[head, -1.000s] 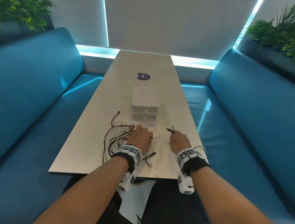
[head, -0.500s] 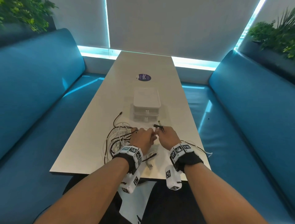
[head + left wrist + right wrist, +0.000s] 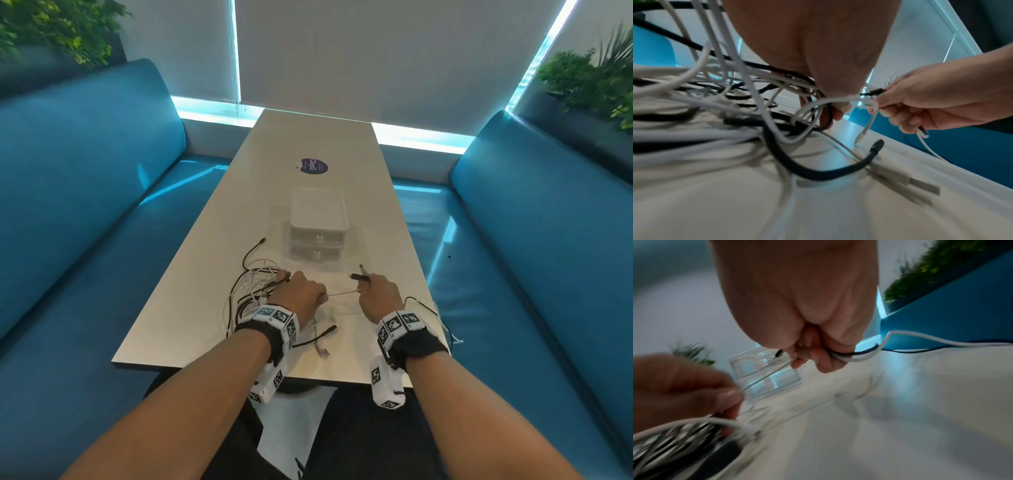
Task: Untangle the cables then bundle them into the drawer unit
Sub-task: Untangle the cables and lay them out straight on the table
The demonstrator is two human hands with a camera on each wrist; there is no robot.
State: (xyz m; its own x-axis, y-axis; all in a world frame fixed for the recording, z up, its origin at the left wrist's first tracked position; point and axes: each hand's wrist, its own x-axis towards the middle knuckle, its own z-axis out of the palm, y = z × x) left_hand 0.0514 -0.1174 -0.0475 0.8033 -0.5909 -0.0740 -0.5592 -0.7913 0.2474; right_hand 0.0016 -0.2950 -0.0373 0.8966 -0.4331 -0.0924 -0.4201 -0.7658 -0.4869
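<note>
A tangle of white and black cables (image 3: 251, 291) lies on the table's near left. My left hand (image 3: 301, 294) rests on the tangle's right side and grips several strands (image 3: 818, 100). My right hand (image 3: 376, 293) sits a little to the right and holds a white cable and a black cable (image 3: 855, 356), whose black plug (image 3: 359, 277) sticks out past its fingers. A thin white cable (image 3: 342, 293) runs taut between the two hands. The clear two-drawer unit (image 3: 318, 229) stands just beyond the hands, both drawers closed.
The white table (image 3: 191, 308) is long and narrow, with blue benches (image 3: 85, 205) on both sides. A purple sticker (image 3: 311, 166) lies beyond the drawer unit. Loose cable ends (image 3: 322, 339) lie near the table's front edge, and two strands hang off its right edge (image 3: 442, 318).
My right hand came in against the left hand half a second ago and has now pulled away to the right, drawing a white cable taut between them. The left hand stayed on the tangle.
</note>
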